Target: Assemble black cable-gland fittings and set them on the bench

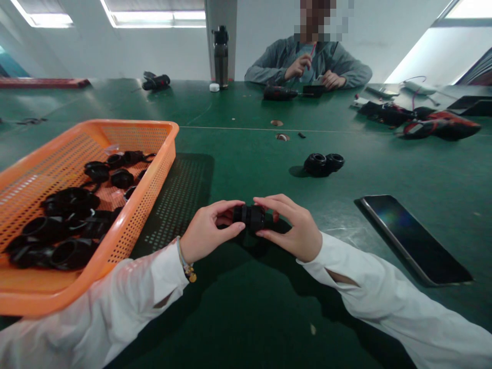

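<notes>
Between my two hands, just over the green table (246, 318), is a black ribbed cable gland (249, 218) lying sideways. My left hand (211, 225) pinches its left end between thumb and fingers. The wider right end is gripped by my right hand (294, 223), thumb below and fingertips above. Two similar black glands (324, 164) stand side by side farther back, to the right. On the left, an orange perforated basket (146, 205) contains several black plastic fittings (73, 202), some ring-shaped.
A phone (417, 241) lies to the right of my right hand. Across the table a co-worker (311, 64) in a grey jacket handles something small. A dark bottle (221, 56), power tools (280, 92) and a red-black bundle (442, 125) are along the far side.
</notes>
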Demonstrator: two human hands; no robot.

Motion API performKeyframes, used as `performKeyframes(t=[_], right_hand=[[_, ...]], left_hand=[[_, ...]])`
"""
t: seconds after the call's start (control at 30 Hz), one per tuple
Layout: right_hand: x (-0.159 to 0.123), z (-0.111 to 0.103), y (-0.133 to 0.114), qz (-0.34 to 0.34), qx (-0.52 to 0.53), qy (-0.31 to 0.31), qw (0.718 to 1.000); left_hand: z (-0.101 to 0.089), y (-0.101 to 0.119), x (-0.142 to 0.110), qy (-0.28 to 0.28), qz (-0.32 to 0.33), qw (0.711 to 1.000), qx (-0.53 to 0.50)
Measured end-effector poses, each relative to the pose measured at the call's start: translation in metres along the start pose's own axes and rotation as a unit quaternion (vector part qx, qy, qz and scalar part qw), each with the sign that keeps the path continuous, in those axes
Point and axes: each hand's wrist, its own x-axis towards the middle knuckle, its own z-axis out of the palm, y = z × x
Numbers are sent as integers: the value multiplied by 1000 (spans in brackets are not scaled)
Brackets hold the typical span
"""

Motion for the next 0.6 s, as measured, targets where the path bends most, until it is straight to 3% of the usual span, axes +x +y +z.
performKeyframes(t=[0.6], right_hand=[[1,0,0,6,-2,-7,1000]], left_hand=[[0,-1,0,0,2,1000,1]])
